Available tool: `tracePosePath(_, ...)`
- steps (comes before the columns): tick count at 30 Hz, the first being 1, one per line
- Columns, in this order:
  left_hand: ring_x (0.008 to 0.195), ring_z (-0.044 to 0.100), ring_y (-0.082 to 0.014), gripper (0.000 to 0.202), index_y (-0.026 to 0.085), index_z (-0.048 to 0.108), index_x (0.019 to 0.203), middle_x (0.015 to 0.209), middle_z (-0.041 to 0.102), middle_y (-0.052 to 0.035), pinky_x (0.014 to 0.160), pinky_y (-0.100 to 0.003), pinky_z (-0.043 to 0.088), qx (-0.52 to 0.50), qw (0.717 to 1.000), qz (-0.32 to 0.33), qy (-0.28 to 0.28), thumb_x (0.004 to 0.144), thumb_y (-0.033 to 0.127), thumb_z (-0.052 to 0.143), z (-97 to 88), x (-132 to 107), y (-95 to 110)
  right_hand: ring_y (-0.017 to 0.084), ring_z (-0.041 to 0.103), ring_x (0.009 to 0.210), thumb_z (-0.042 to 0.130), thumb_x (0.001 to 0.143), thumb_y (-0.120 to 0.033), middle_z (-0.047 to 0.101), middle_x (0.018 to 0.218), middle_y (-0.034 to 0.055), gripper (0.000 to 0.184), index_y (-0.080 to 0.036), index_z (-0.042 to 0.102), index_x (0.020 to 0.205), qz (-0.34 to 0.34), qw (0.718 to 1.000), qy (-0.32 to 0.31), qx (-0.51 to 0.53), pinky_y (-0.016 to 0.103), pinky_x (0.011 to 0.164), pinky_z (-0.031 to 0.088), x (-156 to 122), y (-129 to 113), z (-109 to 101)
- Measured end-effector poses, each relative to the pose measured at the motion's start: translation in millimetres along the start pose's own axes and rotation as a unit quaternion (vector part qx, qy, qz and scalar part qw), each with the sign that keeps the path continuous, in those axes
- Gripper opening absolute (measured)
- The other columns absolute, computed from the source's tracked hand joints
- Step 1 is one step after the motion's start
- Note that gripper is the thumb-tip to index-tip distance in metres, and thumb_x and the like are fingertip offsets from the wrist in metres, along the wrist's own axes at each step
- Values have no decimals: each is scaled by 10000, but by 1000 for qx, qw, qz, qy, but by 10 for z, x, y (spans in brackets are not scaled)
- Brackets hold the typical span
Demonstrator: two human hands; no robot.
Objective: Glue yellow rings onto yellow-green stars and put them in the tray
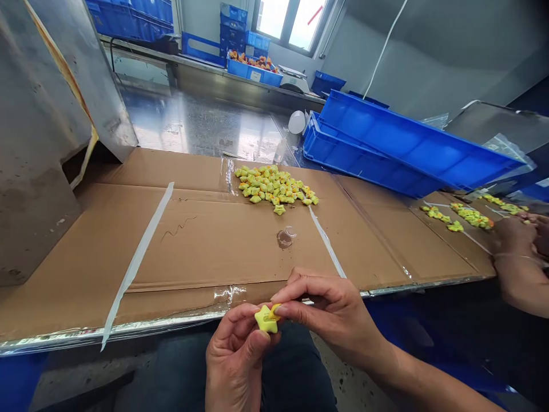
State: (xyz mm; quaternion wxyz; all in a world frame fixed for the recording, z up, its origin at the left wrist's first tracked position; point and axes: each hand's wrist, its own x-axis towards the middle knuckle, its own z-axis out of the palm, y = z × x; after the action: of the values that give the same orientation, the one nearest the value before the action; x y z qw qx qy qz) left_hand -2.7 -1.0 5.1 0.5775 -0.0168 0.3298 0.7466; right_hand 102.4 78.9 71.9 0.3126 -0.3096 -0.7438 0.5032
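Both hands' fingers point(257, 337) pinch yellow piece point(266, 319), partly hidden

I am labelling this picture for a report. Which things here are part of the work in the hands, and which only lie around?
In the work:
- left hand and right hand, both pinching one yellow star-shaped piece
- pile of yellow-green pieces on the cardboard sheet

Lying about:
- blue plastic crates
- white cup
- co-worker's hand beside a second pile

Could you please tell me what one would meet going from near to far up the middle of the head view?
Left hand and right hand pinching a yellow star piece → cardboard sheet → clear plastic bit → pile of yellow-green pieces → bare steel tabletop → blue bin of pieces.
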Motion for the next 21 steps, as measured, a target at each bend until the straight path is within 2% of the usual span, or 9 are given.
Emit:
tracePosePath(10,666,703,-162,290,197,732,719,726,773,-25,588,-188,566,10,1000,20,-12,477,218,889,-22,12,-30,130,548,640,698,861,-189,638,706,6,41,-178,732,841,-23,999,-13,-43,237,593,402,-2,52,-1)
tracePosePath(21,658,671,-132,249,204,745,737,710,764,-19,680,-201,540,57,996,63,-9,520,204,868,-111,16,-54,122,547,624,683,844,-85,646,700,32,57,-112,730,865,-76,993,-47,-83,226,582,404,4,31,-12)
